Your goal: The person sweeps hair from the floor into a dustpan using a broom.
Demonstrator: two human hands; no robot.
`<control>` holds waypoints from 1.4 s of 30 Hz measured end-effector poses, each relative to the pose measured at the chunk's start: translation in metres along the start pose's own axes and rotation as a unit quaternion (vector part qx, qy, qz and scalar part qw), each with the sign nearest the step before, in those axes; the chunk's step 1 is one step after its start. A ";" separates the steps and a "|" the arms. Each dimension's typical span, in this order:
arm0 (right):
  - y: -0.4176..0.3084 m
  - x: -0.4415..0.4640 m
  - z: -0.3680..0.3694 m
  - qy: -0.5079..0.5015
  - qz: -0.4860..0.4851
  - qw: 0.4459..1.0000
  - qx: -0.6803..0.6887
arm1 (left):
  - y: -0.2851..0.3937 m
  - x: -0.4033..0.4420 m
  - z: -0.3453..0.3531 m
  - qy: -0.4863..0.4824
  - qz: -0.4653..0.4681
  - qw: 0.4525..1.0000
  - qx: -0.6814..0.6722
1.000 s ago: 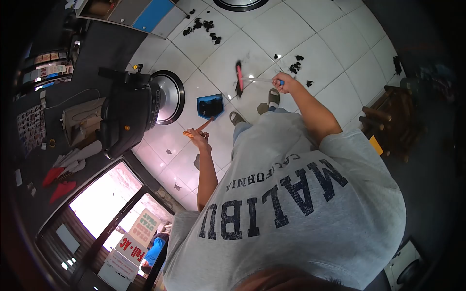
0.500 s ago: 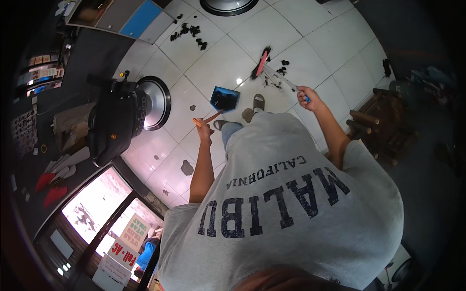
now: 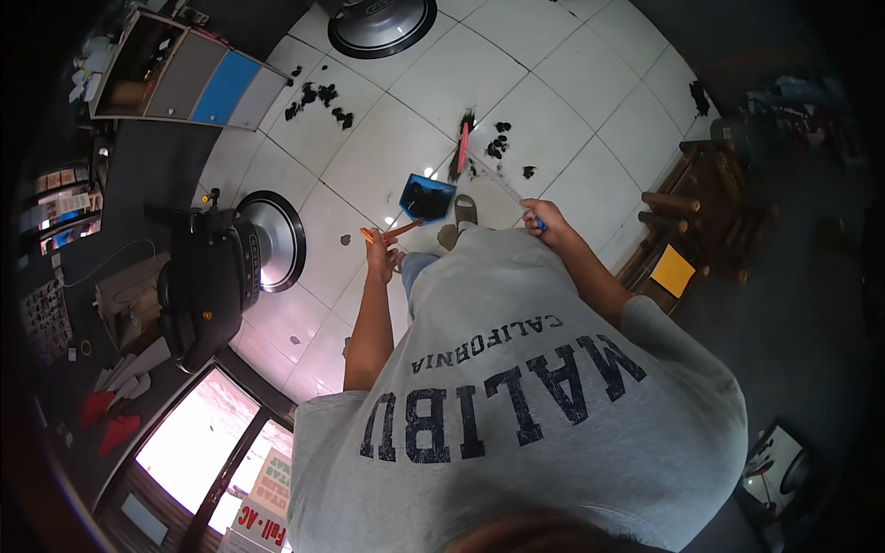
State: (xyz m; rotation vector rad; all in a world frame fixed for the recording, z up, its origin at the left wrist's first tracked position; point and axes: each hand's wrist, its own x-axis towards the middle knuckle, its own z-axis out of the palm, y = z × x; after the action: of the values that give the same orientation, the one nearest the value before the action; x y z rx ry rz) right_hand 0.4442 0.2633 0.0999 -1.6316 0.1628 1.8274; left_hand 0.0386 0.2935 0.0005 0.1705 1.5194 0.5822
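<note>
In the head view, the left hand (image 3: 381, 247) is curled shut around the orange end of the dustpan's handle (image 3: 404, 228). The blue dustpan (image 3: 446, 204) is on the floor (image 3: 558, 69), ahead of that hand and a bit to its right. Dark stuff lies inside the pan.

The right hand (image 3: 544, 221) is closed around the blue end of a broom's thin, pale stick (image 3: 501, 182). The pink broom head (image 3: 464, 141) is ahead of this hand and to its left, with black bristles. Its near end is right by the pan's far right corner; I can't tell if they touch.

Some black clumps (image 3: 499, 145) are just to the right of the broom head. More black bits (image 3: 318, 100) lie farther off, up on the left. One sandal (image 3: 466, 208) is close to the pan. A black chair (image 3: 205, 288) with a round, shiny base (image 3: 279, 241) stands well to the left of the left hand.
</note>
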 end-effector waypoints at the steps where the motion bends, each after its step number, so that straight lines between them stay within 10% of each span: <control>1: 0.001 0.002 0.000 -0.001 0.000 1.000 -0.002 | 0.002 0.001 0.001 -0.020 -0.007 1.000 0.016; 8: 0.006 0.023 0.010 0.005 -0.014 0.996 -0.088 | 0.022 -0.039 0.017 0.006 -0.017 0.981 0.192; 12: 0.007 0.027 0.023 0.010 -0.051 0.977 -0.209 | 0.016 -0.025 -0.004 0.222 0.230 0.906 0.275; 17: 0.009 0.038 0.032 0.020 -0.074 0.939 -0.336 | 0.152 -0.219 0.089 -0.089 0.400 0.911 0.035; 25: 0.014 0.085 0.039 0.062 -0.081 0.848 -0.520 | 0.217 -0.434 0.150 -0.584 0.566 0.578 -0.063; 32: 0.003 0.067 0.047 0.059 -0.080 0.835 -0.541 | 0.195 -0.525 0.185 -0.148 0.537 0.827 0.077; 42: 0.010 0.071 0.029 0.067 -0.072 0.840 -0.533 | 0.194 -0.538 0.232 0.069 0.410 0.905 0.087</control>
State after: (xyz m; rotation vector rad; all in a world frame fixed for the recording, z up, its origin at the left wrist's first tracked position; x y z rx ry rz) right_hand 0.4145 0.2984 0.0370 -2.3838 -1.0836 1.7512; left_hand 0.2423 0.2697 0.5827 0.9569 1.6064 1.1369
